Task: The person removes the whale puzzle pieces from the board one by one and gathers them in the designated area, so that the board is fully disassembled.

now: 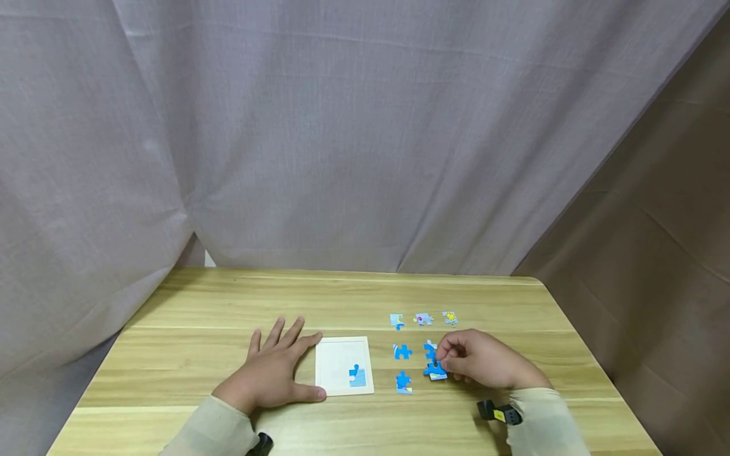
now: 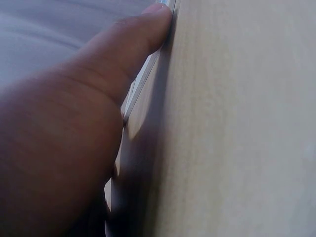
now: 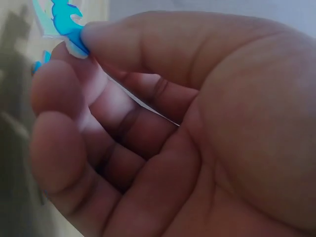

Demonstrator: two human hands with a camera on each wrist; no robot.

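Note:
My left hand (image 1: pixel 274 370) lies on the table with its fingers spread. Its thumb and index finger touch the left corners of a pale puzzle tray (image 1: pixel 342 389). Inside that tray, toward the lower right, sits a light and dark blue puzzle piece (image 1: pixel 358 379). Between thumb and index finger, my right hand (image 1: pixel 481 359) pinches a blue puzzle piece (image 1: pixel 436 372), also visible in the right wrist view as a bright blue piece (image 3: pixel 65 19). Just behind it is another blue puzzle piece (image 1: pixel 430 348), partly hidden by the fingers. In the left wrist view the thumb (image 2: pixel 123 44) presses against the tray's edge.
Three puzzle pieces form a back row: a pale blue piece (image 1: pixel 396 320), a piece with a pink swirl (image 1: pixel 424 319) and a yellow sun piece (image 1: pixel 450 317). Nearer lie a blue-and-white piece (image 1: pixel 402 351) and a blue piece (image 1: pixel 403 381). A grey curtain (image 1: pixel 342 158) hangs behind the wooden table (image 1: pixel 199 329).

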